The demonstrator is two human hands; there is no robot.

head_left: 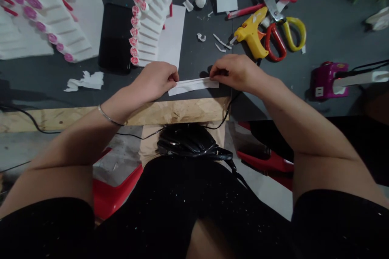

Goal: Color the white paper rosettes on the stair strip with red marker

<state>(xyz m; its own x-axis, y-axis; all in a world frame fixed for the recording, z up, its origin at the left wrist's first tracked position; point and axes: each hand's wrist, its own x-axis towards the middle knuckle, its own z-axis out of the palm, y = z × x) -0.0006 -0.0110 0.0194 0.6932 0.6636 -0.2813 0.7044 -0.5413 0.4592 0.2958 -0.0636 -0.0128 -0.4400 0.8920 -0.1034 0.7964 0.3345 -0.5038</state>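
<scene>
A folded strip of white paper (193,85) lies across the dark grey tabletop (200,64), close to the front edge. My left hand (154,81) grips the strip's left end, with a thin metal bangle (108,115) on that wrist. My right hand (234,73) pinches the strip's upper fold near its right end. A sheet of white paper (172,36) lies just beyond my left hand. Part of the strip is hidden under my fingers.
Rows of white stepped pieces with pink paper rosettes (148,20) stand at the back left. Beyond my right hand lie a yellow glue gun (251,34), red-and-yellow-handled scissors (275,34), and a purple plug-in device (330,80). A black cable (226,115) crosses the table's wooden edge.
</scene>
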